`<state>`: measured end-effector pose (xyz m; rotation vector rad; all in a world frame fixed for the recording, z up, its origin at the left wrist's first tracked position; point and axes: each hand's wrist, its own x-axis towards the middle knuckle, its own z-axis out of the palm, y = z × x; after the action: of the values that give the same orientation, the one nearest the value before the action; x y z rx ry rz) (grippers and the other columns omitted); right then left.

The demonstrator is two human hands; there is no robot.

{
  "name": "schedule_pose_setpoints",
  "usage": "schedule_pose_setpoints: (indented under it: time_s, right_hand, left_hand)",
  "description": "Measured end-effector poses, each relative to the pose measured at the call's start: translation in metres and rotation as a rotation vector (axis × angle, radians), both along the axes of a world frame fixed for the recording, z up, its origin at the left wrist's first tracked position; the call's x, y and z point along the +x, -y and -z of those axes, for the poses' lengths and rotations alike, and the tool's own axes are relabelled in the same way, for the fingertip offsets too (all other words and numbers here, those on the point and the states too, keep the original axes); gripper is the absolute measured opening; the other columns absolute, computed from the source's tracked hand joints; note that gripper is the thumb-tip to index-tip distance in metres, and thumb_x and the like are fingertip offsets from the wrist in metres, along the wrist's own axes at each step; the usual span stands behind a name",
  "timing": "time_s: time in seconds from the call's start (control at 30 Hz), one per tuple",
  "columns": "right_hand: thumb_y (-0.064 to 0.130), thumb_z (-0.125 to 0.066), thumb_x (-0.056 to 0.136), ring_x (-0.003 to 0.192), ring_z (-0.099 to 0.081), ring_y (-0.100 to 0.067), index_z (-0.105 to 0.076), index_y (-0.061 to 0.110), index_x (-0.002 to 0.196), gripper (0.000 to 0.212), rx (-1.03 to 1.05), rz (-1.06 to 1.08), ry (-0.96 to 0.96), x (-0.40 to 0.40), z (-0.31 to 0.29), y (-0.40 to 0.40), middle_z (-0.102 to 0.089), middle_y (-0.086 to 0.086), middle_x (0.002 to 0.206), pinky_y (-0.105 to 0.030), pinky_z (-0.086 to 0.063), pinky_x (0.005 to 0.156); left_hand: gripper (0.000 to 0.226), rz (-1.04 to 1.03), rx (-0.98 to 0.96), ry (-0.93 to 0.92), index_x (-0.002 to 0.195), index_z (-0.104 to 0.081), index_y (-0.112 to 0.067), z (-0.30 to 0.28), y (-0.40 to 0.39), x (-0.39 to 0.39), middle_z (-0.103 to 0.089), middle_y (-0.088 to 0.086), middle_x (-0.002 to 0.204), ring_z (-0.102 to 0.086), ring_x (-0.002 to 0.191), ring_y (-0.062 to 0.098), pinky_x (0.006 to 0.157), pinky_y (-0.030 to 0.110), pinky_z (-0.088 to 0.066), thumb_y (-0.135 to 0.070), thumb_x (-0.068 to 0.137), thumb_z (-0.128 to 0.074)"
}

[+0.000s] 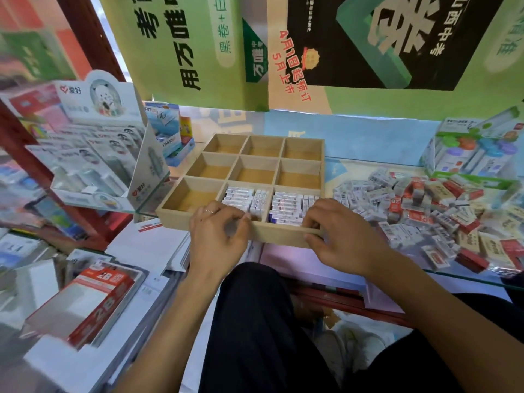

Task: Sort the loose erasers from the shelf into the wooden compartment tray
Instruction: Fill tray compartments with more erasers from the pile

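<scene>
Both hands (219,231) (337,234) curled over tray (286,236) front wall, lower centre; grip unclear. Could topple packed erasers (286,207) if jostled.

The wooden compartment tray (289,236) stood on the glass shelf (467,275), erasers (249,198) in its front-middle and front-right compartments, loose eraser pile (425,211) to its right.
</scene>
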<state>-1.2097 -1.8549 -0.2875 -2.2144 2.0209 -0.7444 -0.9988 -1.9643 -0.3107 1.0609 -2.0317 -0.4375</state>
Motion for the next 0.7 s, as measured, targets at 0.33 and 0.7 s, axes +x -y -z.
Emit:
schedule_pose_setpoints:
  time_s: [0.33,0.7]
  right_hand:
    - [0.003,-0.072,0.074,0.106,-0.054,-0.036,-0.066,0.009,0.103,0.03,-0.178,0.18,-0.044,0.031,0.028,-0.009,-0.058,-0.013,0.113,-0.048,-0.051,0.088]
    - [-0.003,-0.061,0.075,0.088,-0.053,-0.037,-0.067,0.006,0.09,0.019,-0.102,0.378,-0.153,0.001,0.009,0.002,-0.059,-0.014,0.091,-0.039,-0.049,0.06]
  left_hand:
    - [0.032,-0.06,-0.011,0.186,0.09,-0.072,-0.015,-0.016,0.013,0.047,-0.068,0.007,0.089,-0.06,0.086,0.026,0.08,0.044,-0.05,-0.038,0.093,-0.05]
    - [0.021,0.147,0.087,0.211,0.111,-0.07,-0.019,-0.03,-0.04,0.055,-0.068,-0.003,0.117,-0.06,0.105,0.015,0.093,0.022,-0.042,-0.019,0.092,-0.061]
